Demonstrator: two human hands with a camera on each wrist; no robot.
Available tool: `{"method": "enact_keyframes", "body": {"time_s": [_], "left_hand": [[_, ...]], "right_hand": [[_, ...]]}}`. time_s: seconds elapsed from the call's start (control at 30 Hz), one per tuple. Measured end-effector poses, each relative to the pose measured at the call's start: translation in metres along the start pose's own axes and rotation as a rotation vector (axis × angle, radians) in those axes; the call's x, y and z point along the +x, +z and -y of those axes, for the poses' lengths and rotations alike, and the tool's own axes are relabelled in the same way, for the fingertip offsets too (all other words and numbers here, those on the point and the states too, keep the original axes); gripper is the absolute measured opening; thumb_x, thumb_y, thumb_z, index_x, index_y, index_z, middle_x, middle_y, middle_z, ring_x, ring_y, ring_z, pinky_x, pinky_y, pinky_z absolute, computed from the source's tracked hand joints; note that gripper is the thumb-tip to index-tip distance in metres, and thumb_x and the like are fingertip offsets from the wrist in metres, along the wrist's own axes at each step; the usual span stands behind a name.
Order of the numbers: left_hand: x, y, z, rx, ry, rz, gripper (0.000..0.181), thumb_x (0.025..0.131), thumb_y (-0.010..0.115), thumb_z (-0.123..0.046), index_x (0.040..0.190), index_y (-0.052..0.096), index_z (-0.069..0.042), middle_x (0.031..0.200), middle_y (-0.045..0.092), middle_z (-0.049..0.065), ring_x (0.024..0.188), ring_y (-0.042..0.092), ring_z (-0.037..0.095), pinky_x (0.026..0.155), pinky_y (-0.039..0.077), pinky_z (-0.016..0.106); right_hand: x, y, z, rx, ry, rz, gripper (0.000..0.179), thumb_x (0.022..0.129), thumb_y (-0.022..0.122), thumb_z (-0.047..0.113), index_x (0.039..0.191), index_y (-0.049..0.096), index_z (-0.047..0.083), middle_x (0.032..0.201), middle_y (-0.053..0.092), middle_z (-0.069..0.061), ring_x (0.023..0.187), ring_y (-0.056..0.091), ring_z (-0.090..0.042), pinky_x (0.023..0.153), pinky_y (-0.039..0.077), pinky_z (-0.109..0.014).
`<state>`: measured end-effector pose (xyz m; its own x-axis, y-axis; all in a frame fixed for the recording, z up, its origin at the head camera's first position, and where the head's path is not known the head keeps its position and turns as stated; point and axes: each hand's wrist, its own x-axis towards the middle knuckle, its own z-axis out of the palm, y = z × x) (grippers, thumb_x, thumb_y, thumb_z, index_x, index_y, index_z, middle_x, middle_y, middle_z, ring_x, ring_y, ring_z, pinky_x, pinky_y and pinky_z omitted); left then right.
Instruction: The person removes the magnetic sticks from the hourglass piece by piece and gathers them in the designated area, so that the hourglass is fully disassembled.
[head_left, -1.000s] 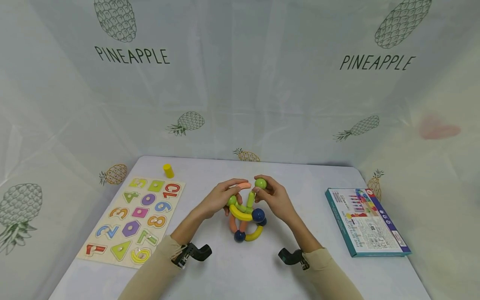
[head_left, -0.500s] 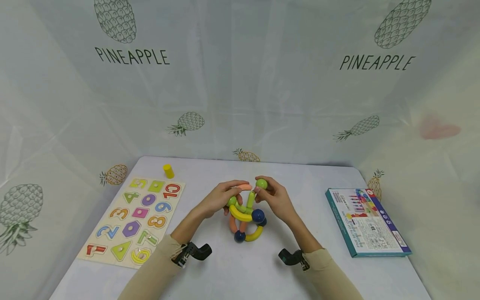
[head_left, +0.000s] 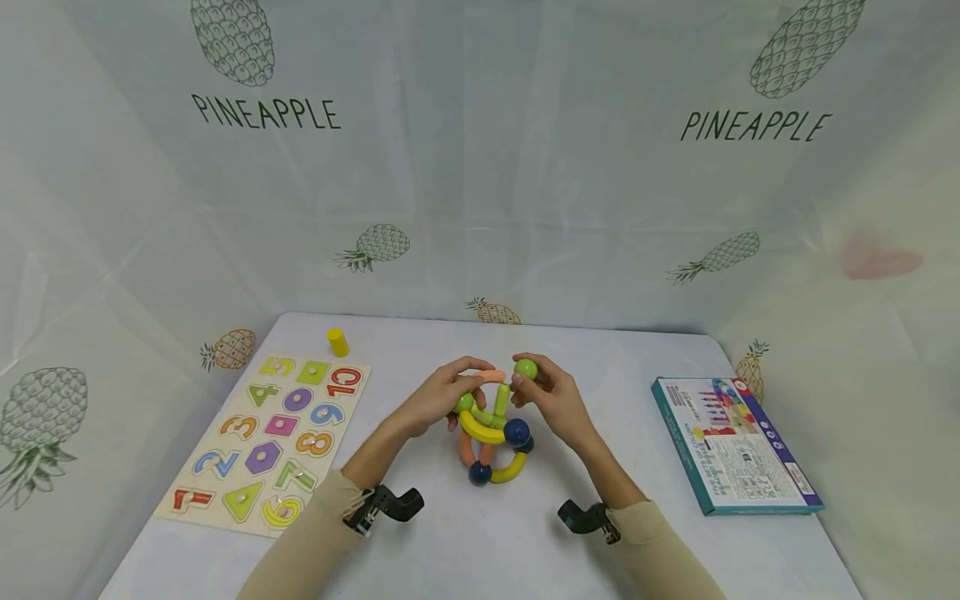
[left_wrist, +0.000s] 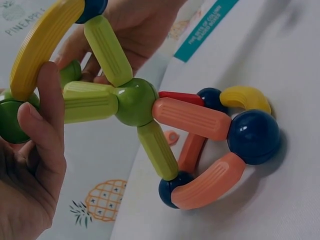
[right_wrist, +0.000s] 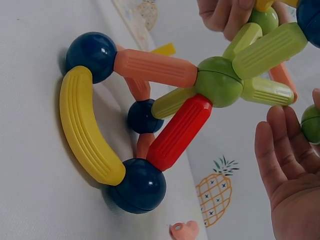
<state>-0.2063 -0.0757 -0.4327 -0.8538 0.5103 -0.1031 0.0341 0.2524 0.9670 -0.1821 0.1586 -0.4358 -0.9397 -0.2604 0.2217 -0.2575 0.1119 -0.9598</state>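
Note:
A toy frame of ribbed magnetic building sticks and balls stands on the table, with a green centre ball [left_wrist: 136, 102] and dark blue balls [right_wrist: 137, 186] low down. My left hand [head_left: 437, 398] is at its upper left, pinching a curved orange magnetic stick [head_left: 492, 377] between thumb and forefinger. Its lower fingers lie by a green corner ball [left_wrist: 14, 120] and a curved yellow stick [left_wrist: 40, 47]. My right hand [head_left: 557, 400] pinches a loose green ball [head_left: 526, 368], just right of an upright light green stick [head_left: 502, 400]. Its other fingertips lie right at that stick's end in the right wrist view.
A wooden number and shape puzzle board [head_left: 252, 395] lies on the left of the table [head_left: 487, 550], with a yellow cylinder [head_left: 337, 342] behind it. A flat toy box [head_left: 735, 446] lies on the right. A pineapple-print cloth [head_left: 495, 167] hangs behind the table.
My right hand has shifted very slightly right with the green ball. The orange magnetic stick in my left hand has dipped a little; the frame below stays in place.

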Motion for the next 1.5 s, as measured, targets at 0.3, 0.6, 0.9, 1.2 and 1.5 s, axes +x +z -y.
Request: {"method": "enact_keyframes", "body": {"time_s": [0.3,0.6,0.9,1.2,1.5], "left_hand": [[0.0,0.001,0.0,-0.012,0.005,-0.002,0.033,0.107,0.049,-0.031,0.138,0.055,-0.021,0.087,0.067,0.009,0.053,0.047,0.015,0.042,0.042,0.025],[-0.001,0.0,0.001,-0.012,0.005,-0.004,0.033,0.107,0.049,-0.031,0.138,0.055,-0.022,0.087,0.067,0.009,0.053,0.047,0.016,0.043,0.042,0.026],[-0.002,0.0,-0.001,-0.019,0.007,-0.007,0.033,0.107,0.049,-0.031,0.138,0.055,-0.022,0.088,0.067,0.009,0.053,0.046,0.016,0.043,0.042,0.025],[-0.002,0.0,0.001,-0.022,0.01,-0.006,0.033,0.107,0.049,-0.031,0.138,0.055,-0.021,0.088,0.067,0.009,0.053,0.046,0.016,0.043,0.042,0.027],[-0.002,0.0,0.0,-0.016,0.013,-0.004,0.033,0.107,0.049,-0.031,0.138,0.055,-0.022,0.088,0.067,0.01,0.053,0.046,0.016,0.043,0.041,0.024]], "right_hand": [[0.003,-0.004,-0.013,-0.058,-0.01,-0.008,0.036,0.102,0.061,0.014,0.136,0.056,0.006,0.102,0.067,-0.015,0.087,0.065,-0.043,0.075,0.059,-0.047],[0.002,-0.019,-0.038,-0.214,0.02,-0.062,0.039,0.1,0.064,0.03,0.137,0.06,0.019,0.115,0.062,-0.008,0.092,0.064,-0.033,0.077,0.057,-0.039],[-0.013,-0.048,-0.061,-0.468,0.204,-0.031,0.054,0.092,0.072,0.045,0.137,0.059,0.018,0.122,0.065,-0.004,0.112,0.06,-0.026,0.085,0.053,-0.041],[-0.028,-0.065,-0.081,-0.57,0.246,0.076,0.037,0.089,0.077,0.029,0.122,0.07,0.015,0.107,0.067,0.0,0.098,0.06,-0.018,0.078,0.05,-0.032],[-0.034,-0.068,-0.08,-0.569,0.19,0.192,0.036,0.088,0.076,0.018,0.123,0.07,0.009,0.109,0.065,0.0,0.097,0.059,-0.016,0.083,0.052,-0.034]]}}
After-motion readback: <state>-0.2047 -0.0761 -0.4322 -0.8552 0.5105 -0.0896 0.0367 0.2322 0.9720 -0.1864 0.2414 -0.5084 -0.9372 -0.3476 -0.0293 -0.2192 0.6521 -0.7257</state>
